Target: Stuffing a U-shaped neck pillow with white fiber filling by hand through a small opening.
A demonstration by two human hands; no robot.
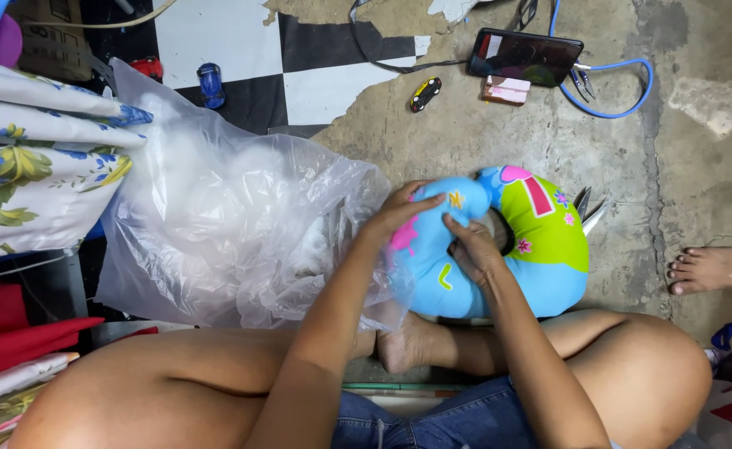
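Left hand (403,208), right hand (471,249) clamped on blue-green printed neck pillow (540,249); pinch seam firmly beside clear plastic stuffing bag (216,233).

This looks like a home used as a small sewing or stuffing workplace, with the work done sitting on the floor. The bare concrete floor (499,133) is worn, and patches of black-and-white checked covering (241,58) peel away from it. Folded fabrics lie stacked at the left: a floral cloth (33,166) and red cloth (8,333). A large clear plastic bag (224,224) holds white fluffy filling. Household odds lie about: a phone (524,56) on a blue cable (623,91) and small toy cars (425,93). Another person's bare foot (711,268) rests nearby.
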